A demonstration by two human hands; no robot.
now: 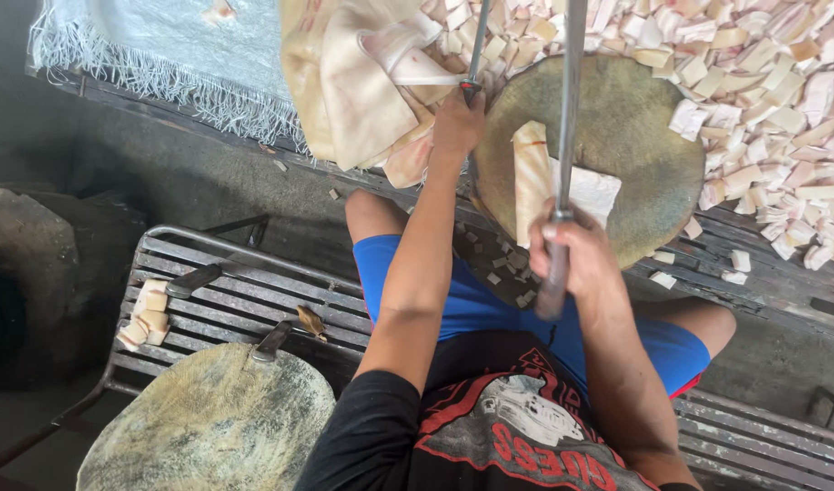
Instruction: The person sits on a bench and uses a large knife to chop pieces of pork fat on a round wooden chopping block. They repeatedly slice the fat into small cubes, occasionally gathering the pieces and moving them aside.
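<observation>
Head view, looking straight down from the slatted metal bench (253, 300) I sit on. My left hand (458, 123) is clenched round the dark handle of a thin hooked tool (476, 41), shaft running up out of frame; it appears to pin the big pale folded slab of hide or fat (344, 82), so the sheet stays put near the block. My right hand (572, 259) is clenched round the grey handle of a long straight blade (570, 91), held nearly vertical over the round, worn wooden chopping block (635, 136); held that way, the edge sits across the work. The work is a pale cream strip with a reddish edge (531, 177), lying on the block directly under the blade, touching a white chunk (594, 193) beside it. Cut pale cubes (763, 100) are heaped around the far rim of the block, off the cutting face. A few more cubes (144, 318) sit on the bench at my left, next to a second round block (208, 427) with a knife handle (271, 341) on it. Packaging: only a white woven sack with frayed edge (162, 55), top left, flat on the surface; no labels or signs visible there.
</observation>
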